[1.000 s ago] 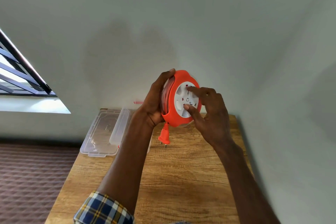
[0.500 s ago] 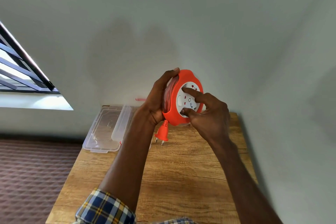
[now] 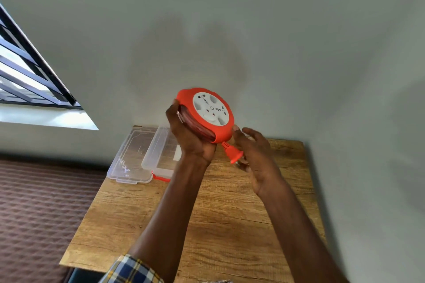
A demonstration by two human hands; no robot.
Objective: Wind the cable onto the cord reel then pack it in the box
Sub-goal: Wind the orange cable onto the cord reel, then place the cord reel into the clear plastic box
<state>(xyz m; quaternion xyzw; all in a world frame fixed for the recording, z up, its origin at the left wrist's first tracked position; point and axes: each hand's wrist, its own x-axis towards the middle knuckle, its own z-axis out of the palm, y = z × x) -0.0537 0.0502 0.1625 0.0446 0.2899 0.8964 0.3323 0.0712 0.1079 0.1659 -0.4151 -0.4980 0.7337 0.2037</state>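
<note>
Here one round orange plastic cord reel (image 3: 205, 114), white socket face tilted up-right, left hand (image 3: 188, 138) gripping; orange plug (image 3: 232, 153) points down-right; right hand (image 3: 257, 156) loose, beside it; one clear plastic box (image 3: 147, 154).

The cord reel (image 3: 208, 114) bears marks seemingly too blurred to read.

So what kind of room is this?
Probably a plain room in a home, though it's hard to be sure. A wooden table sits in the corner against bare walls, beside a barred window, with patterned brown floor below.
</note>
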